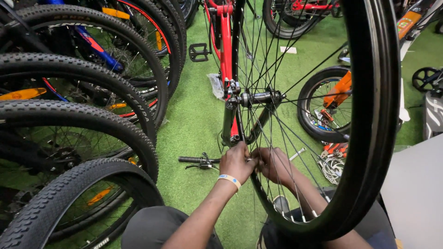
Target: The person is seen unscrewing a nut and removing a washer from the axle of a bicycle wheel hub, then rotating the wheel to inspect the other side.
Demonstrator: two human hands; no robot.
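Note:
A bare black bicycle rim (374,115) with thin spokes fills the right of the head view, mounted in the black fork (229,121) of an upside-down red bicycle frame (225,41). Its silver hub (258,97) sits in the fork ends. My left hand (236,161), with a pale wristband, is closed near the lower fork leg and the spokes. My right hand (272,165) reaches through the spokes beside it, fingers curled. What the fingers pinch is hidden between the two hands.
A row of knobby black bicycle tyres (78,124) lines the left. On the green carpet lie a handlebar grip with brake lever (198,160), a pedal (198,52), a wrench (297,153), a brake disc (331,168) and a small orange bicycle's wheel (323,105). A grey surface (415,193) stands at right.

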